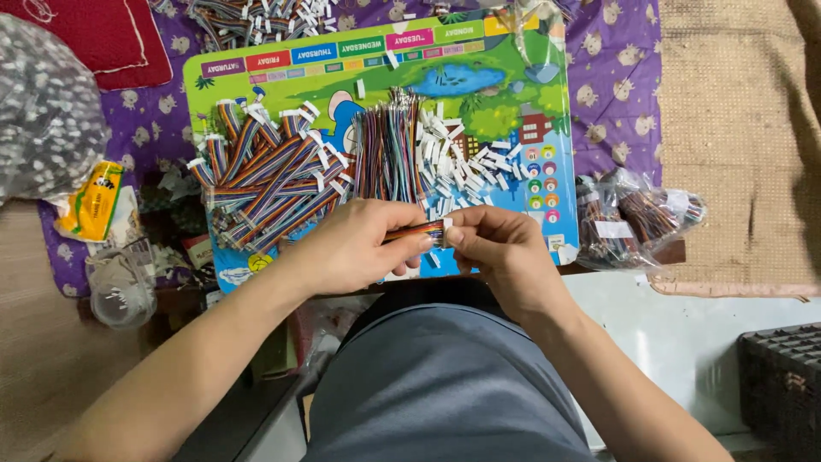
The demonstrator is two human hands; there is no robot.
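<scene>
Left hand (355,248): lower centre of frame; fingers closed around a short multicoloured ribbon cable (416,232)
Right hand (494,246): just beside it; fingertips pinching the cable's white connector end
Board: colourful illustrated plastic board (513,85), centre; bears a heap of finished ribbon cables (269,171), a bundle of loose coloured wires (389,150), scattered small white plastic connectors (457,167)
Bags: clear plastic bags of dark wires (637,218), right of centre; clear bag of small white parts (43,103), upper left
</scene>
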